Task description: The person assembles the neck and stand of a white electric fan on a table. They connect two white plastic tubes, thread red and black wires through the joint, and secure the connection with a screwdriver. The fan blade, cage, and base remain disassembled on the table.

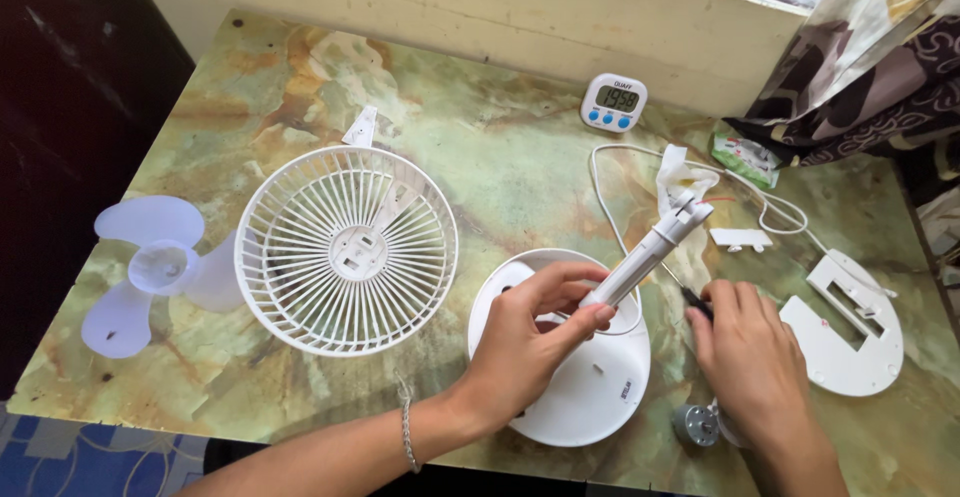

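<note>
— Marbled green and tan table (pixel 500 167) against a pale wall, seen from the head camera. What lies on it?

— At the far left a white fan blade (pixel 150 272), and just beside it a round white fan grille (pixel 345 250). A small digital timer (pixel 614 103) stands near the wall, a white cable (pixel 610 212) loops across the middle, and a flat white plate (pixel 845 332) lies at the right edge. A small metal motor (pixel 695 424) sits near the front.

— And the hands?

— The left hand (pixel 530 342) is curled around the lower end of a white stem (pixel 650 252), fingers closed on it. The stem's long axis slants up and to the right, away from the person, rising from the round white base (pixel 585 377).

— The right one?

— The right hand (pixel 755 352) rests palm down just right of the stem's foot, fingers bent over a dark tool (pixel 697 302); whether it truly grips that, I cannot tell. The left hand is the nearer to the stem, touching it; the right is just beside it.
</note>
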